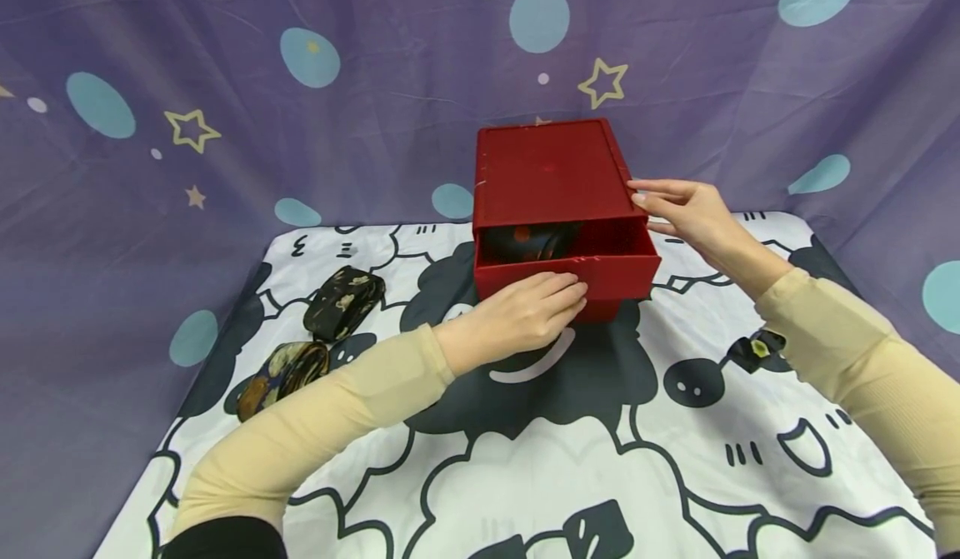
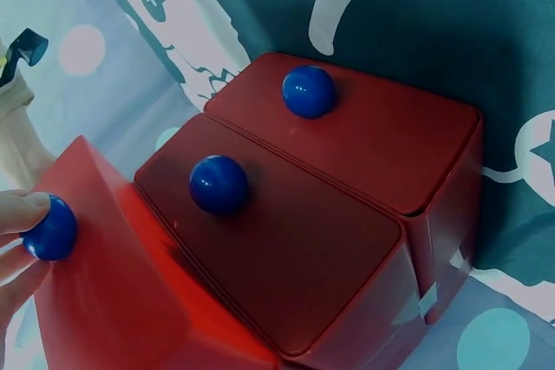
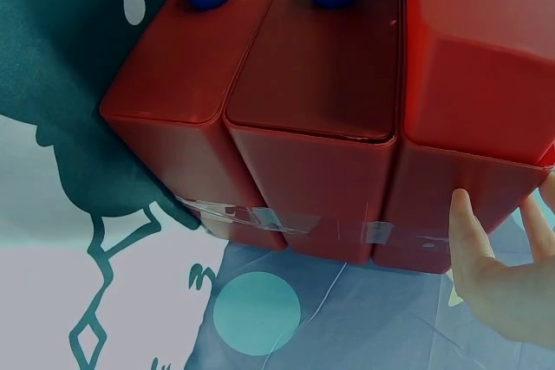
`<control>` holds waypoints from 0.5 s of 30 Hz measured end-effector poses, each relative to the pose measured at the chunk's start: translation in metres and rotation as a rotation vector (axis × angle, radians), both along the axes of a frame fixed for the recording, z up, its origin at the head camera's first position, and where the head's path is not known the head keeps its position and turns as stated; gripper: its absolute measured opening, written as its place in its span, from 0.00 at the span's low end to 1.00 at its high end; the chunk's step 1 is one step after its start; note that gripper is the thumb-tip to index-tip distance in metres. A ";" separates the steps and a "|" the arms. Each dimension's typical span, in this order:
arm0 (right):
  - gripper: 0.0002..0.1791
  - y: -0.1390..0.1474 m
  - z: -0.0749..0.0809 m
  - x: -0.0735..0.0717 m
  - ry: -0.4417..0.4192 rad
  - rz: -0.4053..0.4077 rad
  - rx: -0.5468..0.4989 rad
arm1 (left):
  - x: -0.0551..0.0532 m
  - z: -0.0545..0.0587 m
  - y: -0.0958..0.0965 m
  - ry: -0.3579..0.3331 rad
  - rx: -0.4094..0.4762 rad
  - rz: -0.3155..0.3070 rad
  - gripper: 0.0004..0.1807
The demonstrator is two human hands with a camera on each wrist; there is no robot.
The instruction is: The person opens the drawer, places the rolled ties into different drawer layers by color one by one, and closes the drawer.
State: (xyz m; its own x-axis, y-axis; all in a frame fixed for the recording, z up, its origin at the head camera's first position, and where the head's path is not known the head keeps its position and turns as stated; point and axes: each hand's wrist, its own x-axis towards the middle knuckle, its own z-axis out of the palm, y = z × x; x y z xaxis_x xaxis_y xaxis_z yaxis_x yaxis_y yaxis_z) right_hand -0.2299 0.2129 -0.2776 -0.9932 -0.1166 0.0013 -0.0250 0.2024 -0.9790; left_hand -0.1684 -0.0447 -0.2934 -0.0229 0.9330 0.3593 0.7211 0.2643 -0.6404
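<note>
Head view: the red drawer chest (image 1: 551,167) is seen just off centre, toward two o'clock, its top drawer (image 1: 611,277) partly open, with a dark item (image 1: 517,244) lying toward the drawer's nine o'clock end. The drawer's blue knob (image 2: 54,230) is pinched by the fingers of the left hand (image 1: 517,313). The chest's three o'clock side is touched by the right hand (image 1: 696,216), its fingers loosely extended, nothing gripped. Toward eight o'clock from the chest, a black pouch (image 1: 345,302) and a multicoloured pouch (image 1: 279,373) are laid side by side.

Purple fabric backdrop (image 1: 405,151), stars (image 1: 196,197) and blue spots (image 1: 540,17), cartoon-print cloth (image 1: 540,459) below
</note>
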 end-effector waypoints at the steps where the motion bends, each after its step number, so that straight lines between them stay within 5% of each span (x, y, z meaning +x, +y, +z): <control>1: 0.31 0.000 0.000 0.000 -0.001 -0.001 0.000 | -0.001 0.000 0.000 0.003 -0.001 0.005 0.13; 15: 0.30 -0.001 0.000 0.000 -0.006 -0.009 -0.008 | -0.012 0.000 -0.001 -0.090 -0.011 0.070 0.17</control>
State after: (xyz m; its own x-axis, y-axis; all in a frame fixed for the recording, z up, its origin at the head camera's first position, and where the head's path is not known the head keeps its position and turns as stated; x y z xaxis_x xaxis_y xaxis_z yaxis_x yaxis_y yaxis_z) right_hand -0.2304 0.2119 -0.2778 -0.9942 -0.1077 -0.0042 -0.0170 0.1952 -0.9806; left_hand -0.1801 -0.0454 -0.2936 -0.1198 0.9319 0.3423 0.7561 0.3091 -0.5768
